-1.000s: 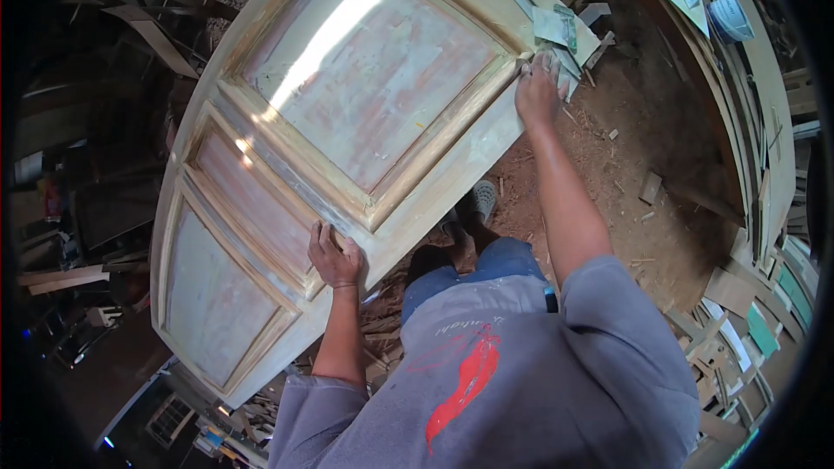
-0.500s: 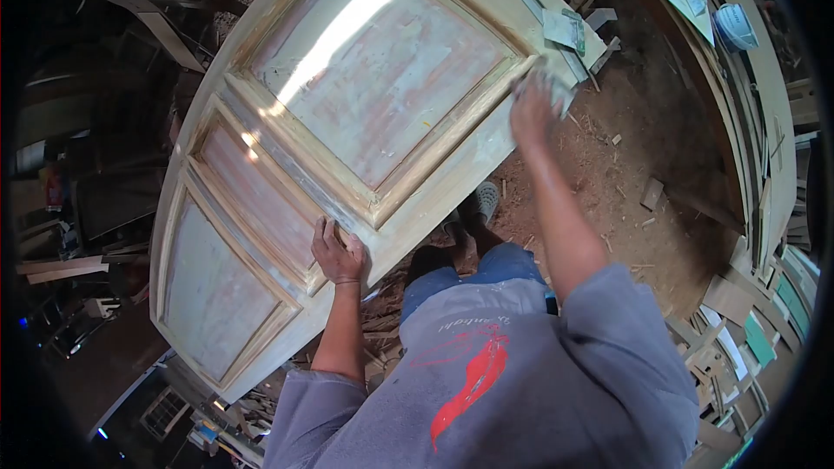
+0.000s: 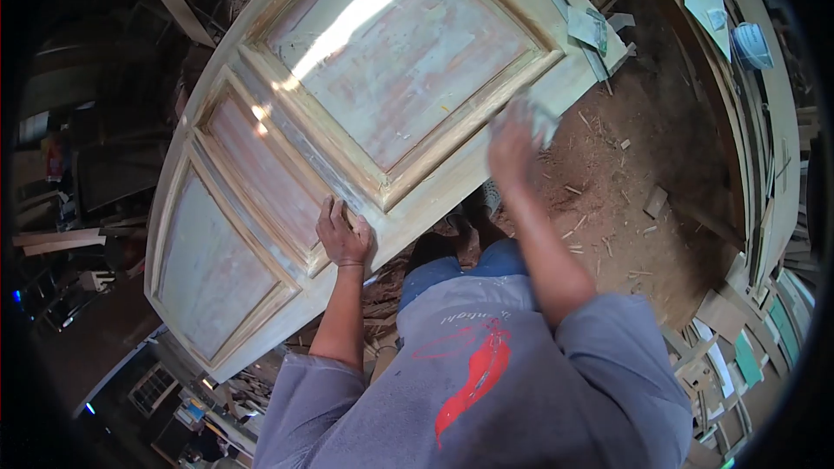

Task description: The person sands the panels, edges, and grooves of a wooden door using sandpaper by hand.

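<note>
A large wooden door panel [image 3: 408, 208] with raised mouldings and whitish, pink-smeared insets lies tilted before me. My left hand [image 3: 344, 234] rests on its near side by the middle inset, fingers laid out over the moulding. Motion smears my right hand [image 3: 512, 143] at the panel's near edge. It grips a pale, flat sheet or cloth [image 3: 543, 124], too blurred to name exactly. At the panel's right end lies a small whitish plate [image 3: 586, 28] with greenish smears, on a long narrow strip.
Dirt floor with scattered wood chips [image 3: 608, 200] lies to the right of the panel. A white tub [image 3: 751, 45] sits on long curved boards [image 3: 777, 148] at the far right. Stacked offcuts [image 3: 730, 330] fill the lower right. More timber [image 3: 65, 239] stands at the left.
My right hand has moved down and left along the panel's near edge with the pale sheet. My left hand stays on the same spot of the panel. The view has shifted slightly.
</note>
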Available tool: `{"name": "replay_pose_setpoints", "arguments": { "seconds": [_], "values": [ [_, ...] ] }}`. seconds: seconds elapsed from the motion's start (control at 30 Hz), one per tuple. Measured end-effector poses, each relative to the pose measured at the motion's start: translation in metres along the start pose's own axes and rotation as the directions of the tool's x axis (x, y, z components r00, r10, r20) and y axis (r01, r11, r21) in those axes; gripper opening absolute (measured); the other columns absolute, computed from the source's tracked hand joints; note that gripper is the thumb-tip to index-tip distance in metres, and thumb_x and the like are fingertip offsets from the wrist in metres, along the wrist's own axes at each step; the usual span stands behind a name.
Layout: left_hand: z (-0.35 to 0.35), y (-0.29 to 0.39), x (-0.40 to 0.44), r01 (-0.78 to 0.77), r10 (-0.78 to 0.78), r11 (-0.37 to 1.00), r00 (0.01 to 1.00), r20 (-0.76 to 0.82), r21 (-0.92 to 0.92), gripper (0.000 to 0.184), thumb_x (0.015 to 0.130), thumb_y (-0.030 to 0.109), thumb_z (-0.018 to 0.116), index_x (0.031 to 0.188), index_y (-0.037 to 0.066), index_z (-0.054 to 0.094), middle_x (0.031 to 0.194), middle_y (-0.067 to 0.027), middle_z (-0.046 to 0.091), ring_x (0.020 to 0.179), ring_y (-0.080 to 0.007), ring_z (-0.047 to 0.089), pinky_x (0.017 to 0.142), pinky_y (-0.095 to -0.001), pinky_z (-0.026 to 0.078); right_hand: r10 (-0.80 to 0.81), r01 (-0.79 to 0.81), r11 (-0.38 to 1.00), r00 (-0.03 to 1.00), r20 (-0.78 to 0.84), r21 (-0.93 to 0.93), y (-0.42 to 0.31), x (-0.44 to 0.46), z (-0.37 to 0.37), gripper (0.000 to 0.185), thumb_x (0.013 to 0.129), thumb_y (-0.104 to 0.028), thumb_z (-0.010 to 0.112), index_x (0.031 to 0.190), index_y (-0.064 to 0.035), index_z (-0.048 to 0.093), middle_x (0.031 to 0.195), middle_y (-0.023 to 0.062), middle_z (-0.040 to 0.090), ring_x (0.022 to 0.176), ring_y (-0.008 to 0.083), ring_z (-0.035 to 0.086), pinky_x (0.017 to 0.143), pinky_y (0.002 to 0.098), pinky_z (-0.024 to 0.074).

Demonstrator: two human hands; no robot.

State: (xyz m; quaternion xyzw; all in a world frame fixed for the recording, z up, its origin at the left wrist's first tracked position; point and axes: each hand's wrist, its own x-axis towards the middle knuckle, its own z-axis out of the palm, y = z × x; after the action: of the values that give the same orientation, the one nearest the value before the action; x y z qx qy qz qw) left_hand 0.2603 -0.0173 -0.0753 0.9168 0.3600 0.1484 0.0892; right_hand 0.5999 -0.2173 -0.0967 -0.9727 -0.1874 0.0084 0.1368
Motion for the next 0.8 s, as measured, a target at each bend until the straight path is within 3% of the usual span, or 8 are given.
{"name": "replay_pose_setpoints", "arguments": {
  "seconds": [0.1,0.23,0.3,0.4,0.5,0.6,0.67,0.8],
  "values": [
    [-0.007,0.002,0.0,0.007,-0.007,1.0,1.0,0.014,0.01,0.06,0.088,0.031,0.073,0.142,0.009,0.06,0.155,-0.0193,0.058,0.139,-0.0388,0.056,0.117,-0.0527,0.042,-0.073,0.069,0.996,0.995,0.071,0.052,-0.037,-0.061,-0.007,0.062,0.113,-0.036,0.047,0.166,-0.0042,0.044,0.176,0.0176,0.038,0.167,0.0337,0.029,0.131,0.0659,0.019],
    [-0.002,0.001,0.003,-0.028,0.028,1.0,1.0,-0.009,0.005,0.06,0.088,0.03,0.073,0.142,0.008,0.06,0.155,-0.019,0.058,0.14,-0.0385,0.055,0.116,-0.0524,0.042,0.025,-0.024,1.0,0.997,-0.07,0.004,0.017,0.018,0.018,0.06,0.115,-0.036,0.044,0.167,-0.0056,0.045,0.177,0.0144,0.038,0.167,0.0326,0.029,0.131,0.0655,0.0186],
    [-0.005,0.001,0.003,-0.03,0.03,1.0,1.0,-0.005,0.003,0.06,0.088,0.03,0.074,0.141,0.008,0.059,0.155,-0.0183,0.058,0.14,-0.0382,0.055,0.115,-0.0524,0.043,0.169,-0.169,0.984,0.986,-0.003,0.049,0.046,0.079,0.001,0.059,0.117,-0.038,0.04,0.166,-0.0057,0.045,0.177,0.0132,0.039,0.166,0.0326,0.031,0.131,0.066,0.0196],
    [-0.006,0.001,0.003,-0.038,0.038,0.999,0.999,-0.014,0.008,0.06,0.087,0.03,0.074,0.141,0.007,0.059,0.156,-0.0177,0.057,0.14,-0.0381,0.055,0.115,-0.0529,0.043,0.192,-0.192,0.981,0.981,-0.03,0.001,0.053,0.103,-0.009,0.061,0.118,-0.041,0.037,0.167,-0.0047,0.043,0.177,0.0145,0.039,0.165,0.0332,0.031,0.131,0.067,0.0199],
    [-0.005,0.0,0.004,-0.051,0.051,0.999,0.999,-0.013,0.001,0.058,0.089,0.03,0.072,0.14,0.006,0.059,0.156,-0.019,0.056,0.14,-0.039,0.054,0.116,-0.0532,0.041,0.181,-0.181,0.983,0.983,-0.03,0.002,0.009,0.043,0.005,0.064,0.118,-0.042,0.037,0.169,-0.0037,0.038,0.176,0.0166,0.038,0.166,0.0335,0.03,0.131,0.0679,0.0176],
    [-0.003,-0.002,0.0,-0.066,0.066,0.998,0.998,-0.001,-0.008,0.055,0.091,0.03,0.071,0.139,0.005,0.06,0.157,-0.0204,0.055,0.143,-0.0403,0.052,0.118,-0.0541,0.04,-0.036,0.036,0.999,0.995,-0.094,-0.005,-0.064,-0.087,0.034,0.063,0.115,-0.037,0.044,0.167,-0.0013,0.041,0.176,0.018,0.038,0.166,0.0342,0.03,0.132,0.0657,0.0165],
    [-0.002,-0.003,0.0,-0.081,0.08,0.997,0.997,-0.02,-0.021,0.055,0.091,0.029,0.071,0.139,0.005,0.06,0.157,-0.0205,0.055,0.144,-0.0407,0.051,0.118,-0.0544,0.04,-0.027,0.019,0.997,0.994,0.107,0.071,-0.129,-0.158,0.008,0.062,0.113,-0.035,0.047,0.165,-0.0011,0.044,0.174,0.0178,0.041,0.166,0.0347,0.03,0.132,0.0647,0.0163],
    [-0.007,-0.001,0.002,-0.124,0.122,0.99,0.992,-0.033,-0.064,0.053,0.092,0.026,0.072,0.139,0.004,0.059,0.157,-0.021,0.054,0.145,-0.0413,0.051,0.12,-0.0551,0.04,-0.038,0.027,0.981,0.998,0.058,0.191,-0.156,-0.195,0.01,0.059,0.113,-0.033,0.047,0.161,-0.0002,0.05,0.169,0.0186,0.049,0.163,0.0358,0.035,0.132,0.0641,0.017]
  ]
}}
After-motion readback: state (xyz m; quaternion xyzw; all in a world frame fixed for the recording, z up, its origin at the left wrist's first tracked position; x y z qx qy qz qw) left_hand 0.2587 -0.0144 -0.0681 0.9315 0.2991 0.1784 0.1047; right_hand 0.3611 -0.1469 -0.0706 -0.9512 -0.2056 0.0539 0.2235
